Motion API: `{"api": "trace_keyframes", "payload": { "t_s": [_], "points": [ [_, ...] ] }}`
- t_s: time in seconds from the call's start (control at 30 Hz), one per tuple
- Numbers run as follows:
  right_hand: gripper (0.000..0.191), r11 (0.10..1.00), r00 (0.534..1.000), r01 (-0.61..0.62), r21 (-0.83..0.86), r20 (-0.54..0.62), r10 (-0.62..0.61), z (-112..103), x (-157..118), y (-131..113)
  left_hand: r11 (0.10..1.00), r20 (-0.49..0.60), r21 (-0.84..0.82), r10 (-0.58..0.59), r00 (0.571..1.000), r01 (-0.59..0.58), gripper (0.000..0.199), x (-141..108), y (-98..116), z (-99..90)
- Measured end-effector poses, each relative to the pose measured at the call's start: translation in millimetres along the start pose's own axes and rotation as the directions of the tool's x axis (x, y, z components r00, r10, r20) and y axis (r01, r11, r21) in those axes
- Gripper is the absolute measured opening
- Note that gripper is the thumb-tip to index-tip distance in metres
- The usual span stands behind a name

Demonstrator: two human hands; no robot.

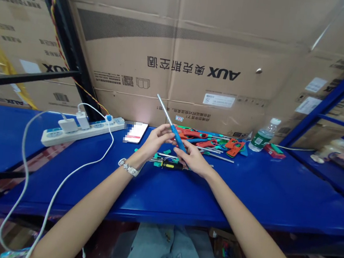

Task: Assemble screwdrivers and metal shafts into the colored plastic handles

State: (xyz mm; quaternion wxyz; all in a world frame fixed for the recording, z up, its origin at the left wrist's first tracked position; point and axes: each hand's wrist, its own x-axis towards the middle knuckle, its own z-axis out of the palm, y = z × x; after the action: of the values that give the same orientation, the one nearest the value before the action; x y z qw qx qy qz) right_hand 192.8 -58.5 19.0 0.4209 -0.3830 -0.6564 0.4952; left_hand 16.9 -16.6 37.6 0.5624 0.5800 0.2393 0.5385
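A long tool with a blue handle and a straight silver shaft point(166, 109) is held tilted above the blue table; its exact kind is not clear. My left hand point(157, 139), closed, has its fingers at the upper part of the handle, where the shaft begins. Around the handle's lower end my right hand point(194, 158) is closed too. Underneath lies a black-and-yellow handled tool point(172, 165) among green-tipped metal rods. Just behind and right of my hands is a pile of orange-handled pieces point(200, 136) and more silver rods point(223, 157).
A white power strip point(78, 133) with chargers and trailing white cables point(70, 175) is at the left. A phone point(137, 132) lies near the table's back edge. To the right stand a water bottle point(263, 135) and a small red box point(274, 151). Large cartons point(183, 31) wall the back.
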Motion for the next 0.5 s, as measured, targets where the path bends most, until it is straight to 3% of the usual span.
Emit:
{"api": "trace_keyframes", "payload": {
  "t_s": [0.07, 0.2, 0.37, 0.5],
  "points": [
    [0.034, 0.999, 0.999, 0.023, -0.03, -0.043, -0.024, 0, 1, 2, 1.0, 0.015, -0.014, -0.01, 1.0, 0.01, 0.042, -1, -3, 0.3],
    [0.025, 0.958, 0.97, 0.156, -0.241, -0.148, -0.195, 0, 2, 5, 1.0, -0.016, -0.002, -0.029, 0.999, 0.029, 0.037, -1, -9, 5.8],
    [0.026, 0.879, 0.967, 0.091, -0.468, -0.171, -0.191, 0, 1, 8, 0.999, -0.009, -0.019, -0.029, 1.0, 0.029, 0.036, -3, -9, 12.9],
    [0.029, 0.841, 0.965, 0.093, -0.533, -0.161, -0.209, -1, 1, 12, 0.997, -0.006, -0.041, -0.059, 0.998, 0.059, 0.037, -5, -6, 14.3]
  ]
}}
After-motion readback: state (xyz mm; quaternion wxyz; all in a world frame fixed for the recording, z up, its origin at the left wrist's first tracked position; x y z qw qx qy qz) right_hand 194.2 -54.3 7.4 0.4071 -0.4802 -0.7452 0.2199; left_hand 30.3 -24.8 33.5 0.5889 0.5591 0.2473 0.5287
